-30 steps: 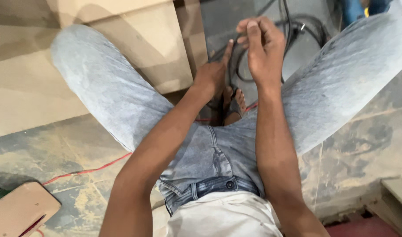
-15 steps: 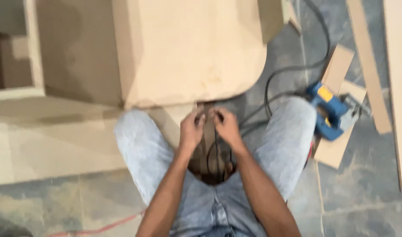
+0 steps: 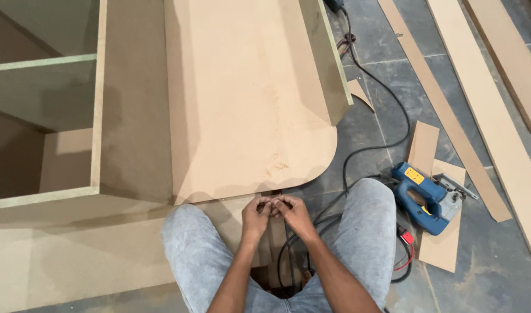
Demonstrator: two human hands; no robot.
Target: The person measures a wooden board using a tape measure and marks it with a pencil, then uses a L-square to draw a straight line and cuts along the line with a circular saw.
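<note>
The person's left hand (image 3: 257,213) and right hand (image 3: 293,213) meet fingertip to fingertip, pinching something too small to tell, just below the rounded board (image 3: 248,98), left of the blue jigsaw (image 3: 425,197); a steady pinch suits this.

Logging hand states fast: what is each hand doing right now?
Left hand: fingers curled, tips meeting the right hand; anything held cannot be told.
Right hand: fingers curled likewise; contents cannot be told.

curved board (image 3: 248,98) blocks ahead, knees hem sides — open floor (image 3: 387,104) right
</note>
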